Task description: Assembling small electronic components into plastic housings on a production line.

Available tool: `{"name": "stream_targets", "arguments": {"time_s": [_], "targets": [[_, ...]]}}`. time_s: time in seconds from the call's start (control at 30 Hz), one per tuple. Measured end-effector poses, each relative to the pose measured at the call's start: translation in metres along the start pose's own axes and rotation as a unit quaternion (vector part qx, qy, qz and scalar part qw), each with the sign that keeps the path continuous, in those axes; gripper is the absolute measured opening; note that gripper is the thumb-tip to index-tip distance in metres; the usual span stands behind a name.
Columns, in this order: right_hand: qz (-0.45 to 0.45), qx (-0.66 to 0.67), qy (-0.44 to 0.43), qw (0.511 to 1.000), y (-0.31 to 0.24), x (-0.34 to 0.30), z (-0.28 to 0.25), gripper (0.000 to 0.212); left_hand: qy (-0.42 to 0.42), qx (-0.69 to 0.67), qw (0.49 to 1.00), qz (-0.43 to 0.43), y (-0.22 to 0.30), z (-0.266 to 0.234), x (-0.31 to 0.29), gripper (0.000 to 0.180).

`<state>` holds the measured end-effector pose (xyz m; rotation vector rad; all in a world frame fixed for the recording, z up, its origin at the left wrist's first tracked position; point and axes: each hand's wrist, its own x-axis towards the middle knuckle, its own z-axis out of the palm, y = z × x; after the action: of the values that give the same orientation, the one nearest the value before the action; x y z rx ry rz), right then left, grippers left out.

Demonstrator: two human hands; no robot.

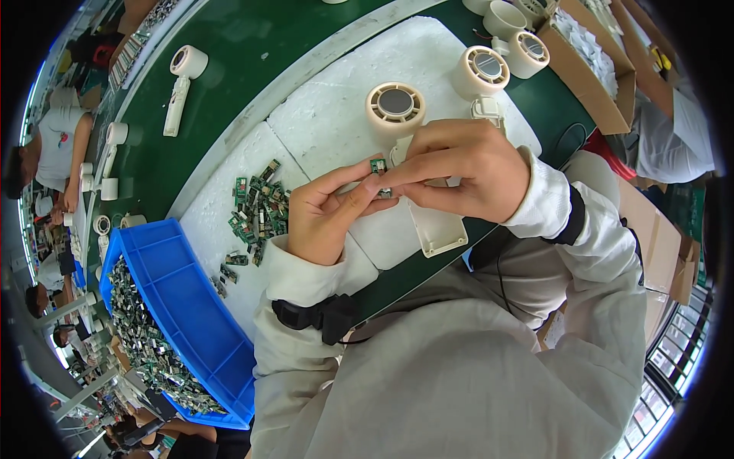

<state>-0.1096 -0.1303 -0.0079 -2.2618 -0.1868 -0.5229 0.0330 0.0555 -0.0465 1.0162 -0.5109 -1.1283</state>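
Note:
Between the thumb and fingers of my left hand [330, 210] is a small green circuit board [378, 165], partly hidden by fingertips. My right hand [470, 168] is closed in a pinch against the board's near end; what its fingertips hold is hidden. Under my hands lies a cream handheld fan, its round head [395, 111] beyond my fingers and its hollow handle shell [437, 233] towards me. A loose pile of similar circuit boards [264, 206] lies left of my left hand on the white foam sheet [336, 84].
A blue bin [191, 306] full of circuit boards stands at the left. More cream fans [483, 70] sit at the far right, beside a cardboard box [592, 69] of white parts. Another fan [182, 84] lies on the green belt beyond a pale rail. Other people work nearby.

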Motion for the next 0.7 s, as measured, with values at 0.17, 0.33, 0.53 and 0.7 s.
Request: {"name": "stream_targets", "arguments": {"time_s": [0.17, 0.33, 0.53, 0.7], "targets": [[0.041, 0.035, -0.009, 0.998, 0.004, -0.002, 0.0, 0.024, 0.017, 0.014, 1.0, -0.017, 0.0, 0.004, 0.001, 0.028], [0.109, 0.022, -0.053, 0.992, 0.001, -0.003, -0.003, 0.016, 0.026, 0.073, 0.997, -0.004, 0.001, 0.011, 0.0, 0.027], [0.207, 0.001, 0.031, 0.978, -0.004, -0.002, -0.004, 0.014, 0.036, 0.13, 0.99, 0.038, -0.004, 0.018, -0.001, 0.026], [0.188, -0.003, 0.051, 0.981, -0.003, -0.002, 0.002, 0.015, 0.052, 0.212, 0.969, 0.118, -0.006, 0.022, -0.003, 0.025]]}}
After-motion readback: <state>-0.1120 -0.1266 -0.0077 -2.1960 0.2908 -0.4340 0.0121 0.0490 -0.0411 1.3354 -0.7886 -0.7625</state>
